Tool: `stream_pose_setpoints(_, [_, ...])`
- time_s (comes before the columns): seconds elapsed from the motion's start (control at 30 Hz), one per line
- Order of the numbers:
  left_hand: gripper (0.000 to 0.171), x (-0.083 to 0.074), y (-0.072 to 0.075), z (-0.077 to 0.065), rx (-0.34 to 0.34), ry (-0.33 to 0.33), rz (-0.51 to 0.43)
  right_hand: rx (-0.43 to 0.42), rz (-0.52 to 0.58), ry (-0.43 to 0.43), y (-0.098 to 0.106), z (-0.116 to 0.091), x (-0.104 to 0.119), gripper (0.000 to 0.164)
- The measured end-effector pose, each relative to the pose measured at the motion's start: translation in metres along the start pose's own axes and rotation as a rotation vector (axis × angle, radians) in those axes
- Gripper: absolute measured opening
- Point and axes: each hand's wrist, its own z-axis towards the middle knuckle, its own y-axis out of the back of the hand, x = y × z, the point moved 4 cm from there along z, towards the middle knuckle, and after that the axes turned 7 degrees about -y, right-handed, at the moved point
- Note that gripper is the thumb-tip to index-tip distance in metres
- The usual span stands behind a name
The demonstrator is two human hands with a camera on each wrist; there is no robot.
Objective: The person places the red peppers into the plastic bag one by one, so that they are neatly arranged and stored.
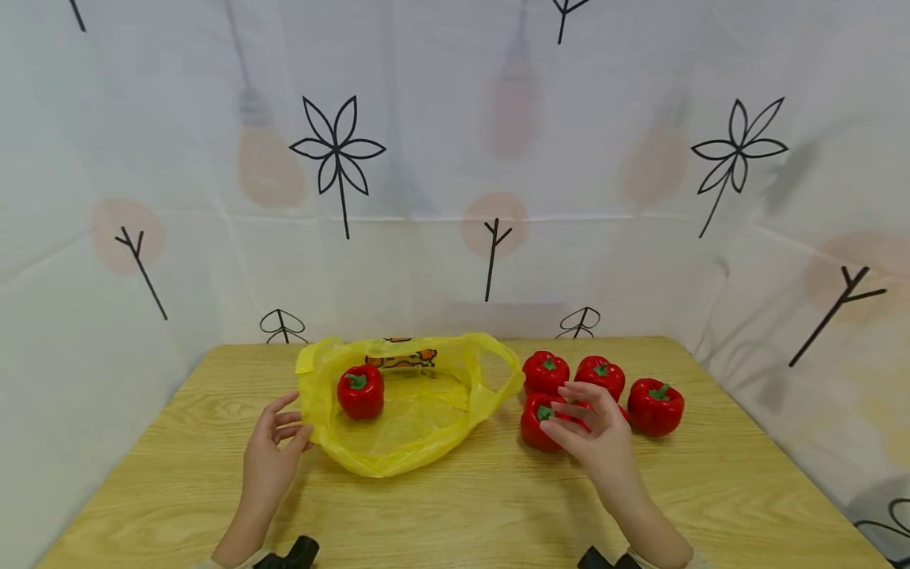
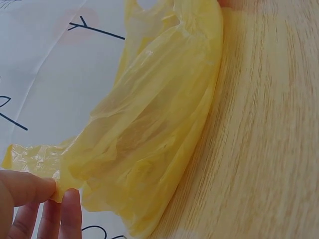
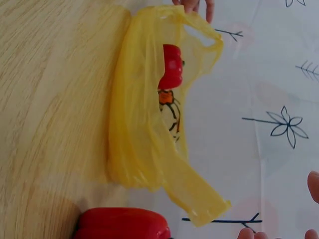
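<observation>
A yellow plastic bag [image 1: 387, 465] lies on the table with its mouth spread toward me. Inside it, near the left side, sits one red bell pepper [image 1: 361, 403] with a green stem. My left hand [image 1: 270, 450] pinches the bag's left edge between thumb [image 2: 30, 188] and fingers, as the left wrist view shows. Over the group of peppers at the right is my right hand [image 1: 604, 435], its fingers spread and holding nothing. It partly covers a front red pepper [image 1: 535, 431]. In the right wrist view, fingertips [image 3: 314, 185] show at the edge, apart from a red pepper [image 3: 122, 224].
More red peppers stand close together right of the bag, with one pepper [image 1: 656, 415] outermost. The bag's right handle loop [image 1: 508, 379] reaches toward them. Behind the wooden table [image 1: 455, 521] hangs a white cloth [image 1: 426, 269] with plant drawings.
</observation>
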Motion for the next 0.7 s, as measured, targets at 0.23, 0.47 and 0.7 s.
stream_pose_setpoints(0.23, [0.049, -0.001, 0.0, 0.0, 0.004, -0.001, -0.004, -0.011, 0.008, -0.005, 0.015, -0.001, 0.001, 0.048])
stream_pose_setpoints(0.47, [0.049, -0.002, 0.001, 0.0, 0.005, 0.009, -0.002, -0.038, 0.01, -0.02, 0.031, -0.003, -0.005, 0.048])
stream_pose_setpoints(0.7, [0.049, -0.004, 0.001, -0.001, 0.008, 0.005, -0.013, -0.045, 0.065, 0.058, 0.042, -0.002, -0.006, 0.046])
